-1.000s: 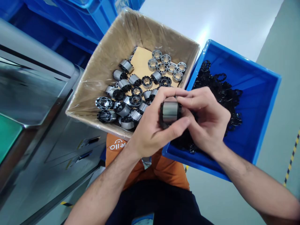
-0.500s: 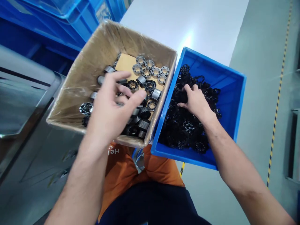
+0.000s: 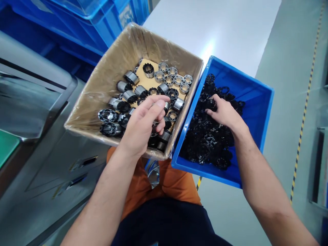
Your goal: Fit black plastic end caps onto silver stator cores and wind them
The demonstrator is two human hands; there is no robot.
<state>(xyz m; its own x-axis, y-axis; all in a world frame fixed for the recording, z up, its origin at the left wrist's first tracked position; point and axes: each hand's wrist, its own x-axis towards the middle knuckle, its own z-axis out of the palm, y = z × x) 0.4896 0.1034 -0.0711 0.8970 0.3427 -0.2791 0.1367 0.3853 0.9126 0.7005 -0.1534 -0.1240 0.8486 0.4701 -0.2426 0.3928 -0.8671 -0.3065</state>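
My left hand [image 3: 145, 123] hovers over the right front part of a lined cardboard box [image 3: 87, 112]. Its fingers are curled, thumb resting against the index finger, and I see nothing gripped there. Below it lie several metal rings with black toothed ends [image 3: 131, 78], tipped on their sides or standing. One black-topped ring [image 3: 148, 70] stands upright on a cardboard sheet [image 3: 143, 81]. Over the blue bin [image 3: 256, 112], my right hand [image 3: 222, 111] pinches a black toothed ring [image 3: 211, 104] between thumb and fingers. Many similar dark rings [image 3: 210, 140] lie heaped under it.
Plain silver slotted rings [image 3: 169, 80] stand grouped at the box's back right. Stacked blue crates [image 3: 102, 24] are at the upper left, beside a grey metal machine [image 3: 30, 68]. A white table [image 3: 205, 20] lies behind both containers.
My left hand has moved right and its spread fingers have curled in, uncovering the upright ring and others. My right hand now pinches a black ring in the bin. The view has shifted slightly.
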